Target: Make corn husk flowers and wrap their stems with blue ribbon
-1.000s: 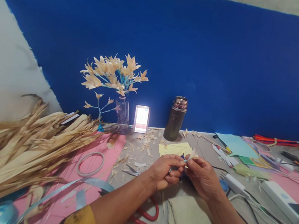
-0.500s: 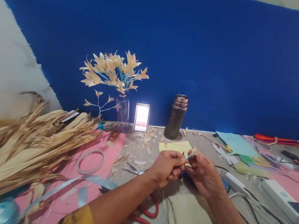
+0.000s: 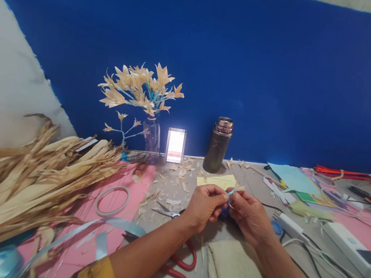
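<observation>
small husk flower on a blue stem sits right at centre, above the grey table, pinched between both hands. left hand is closed round the lower stem, thumb & forefinger tight on it, prob to steady it. right hand meets it fingertip to fingertip, pinching the pale petal end, fingers together on the piece, looks like fine twisting or wrapping work. just under the hands there's sth dark blue, can't tell what. small scissors lie beside the left wrist, red-handled scissors under the forearm. husk scraps litter the table beyond. further left: tape ring on pink paper, dried corn husks piled. at the back wall, vase of finished husk flowers & a dark flask.
</observation>
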`<state>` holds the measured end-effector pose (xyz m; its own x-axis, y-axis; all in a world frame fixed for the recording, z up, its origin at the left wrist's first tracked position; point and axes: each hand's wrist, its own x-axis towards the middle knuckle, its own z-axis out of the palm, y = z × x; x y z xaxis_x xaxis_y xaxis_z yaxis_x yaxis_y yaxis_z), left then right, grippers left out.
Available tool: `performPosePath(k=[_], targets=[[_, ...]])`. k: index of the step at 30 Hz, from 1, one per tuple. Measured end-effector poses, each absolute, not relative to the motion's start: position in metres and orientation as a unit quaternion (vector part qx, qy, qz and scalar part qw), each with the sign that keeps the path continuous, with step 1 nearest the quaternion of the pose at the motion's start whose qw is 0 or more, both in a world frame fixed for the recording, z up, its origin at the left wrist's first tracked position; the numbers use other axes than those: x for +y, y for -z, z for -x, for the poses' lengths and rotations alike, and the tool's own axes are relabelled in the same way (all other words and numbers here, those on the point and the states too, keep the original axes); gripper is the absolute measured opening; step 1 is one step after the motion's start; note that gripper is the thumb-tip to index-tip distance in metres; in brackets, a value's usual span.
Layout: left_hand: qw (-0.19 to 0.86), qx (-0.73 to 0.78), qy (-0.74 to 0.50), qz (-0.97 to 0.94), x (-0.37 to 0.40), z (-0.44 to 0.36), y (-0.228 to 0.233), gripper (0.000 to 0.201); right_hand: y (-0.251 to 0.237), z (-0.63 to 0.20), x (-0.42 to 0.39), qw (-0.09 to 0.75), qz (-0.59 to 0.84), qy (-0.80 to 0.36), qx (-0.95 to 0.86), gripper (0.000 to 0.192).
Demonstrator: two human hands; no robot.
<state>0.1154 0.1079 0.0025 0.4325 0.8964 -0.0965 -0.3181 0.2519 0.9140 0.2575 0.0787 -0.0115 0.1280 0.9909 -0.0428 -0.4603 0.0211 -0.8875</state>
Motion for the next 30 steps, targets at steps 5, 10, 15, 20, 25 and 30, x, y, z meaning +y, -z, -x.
performPosePath(k=[5,10,15,20,25,30], targets=[[0.728,0.317,-0.415,-0.444,0.108,-0.116,-0.001,0.029,0.012,-0.258,0.079,0.653,0.402,-0.554,-0.324,0.031],[0.764,0.308,-0.403,-0.398,0.11,-0.115,0.0,0.038,0.013,-0.258,0.079,0.666,0.401,-0.538,-0.327,0.031],[0.719,0.319,-0.421,-0.451,0.105,-0.119,-0.002,0.035,0.014,-0.256,0.079,0.67,0.399,-0.525,-0.342,0.03],[0.706,0.324,-0.406,-0.481,0.098,-0.12,-0.01,0.038,0.014,-0.257,0.079,0.672,0.392,-0.528,-0.341,0.033],[0.746,0.285,-0.352,-0.488,0.101,-0.11,-0.019,0.046,0.013,-0.259,0.079,0.665,0.38,-0.534,-0.359,0.032],[0.773,0.307,-0.342,-0.437,0.103,-0.108,-0.024,0.031,0.012,-0.259,0.078,0.66,0.363,-0.536,-0.381,0.029]])
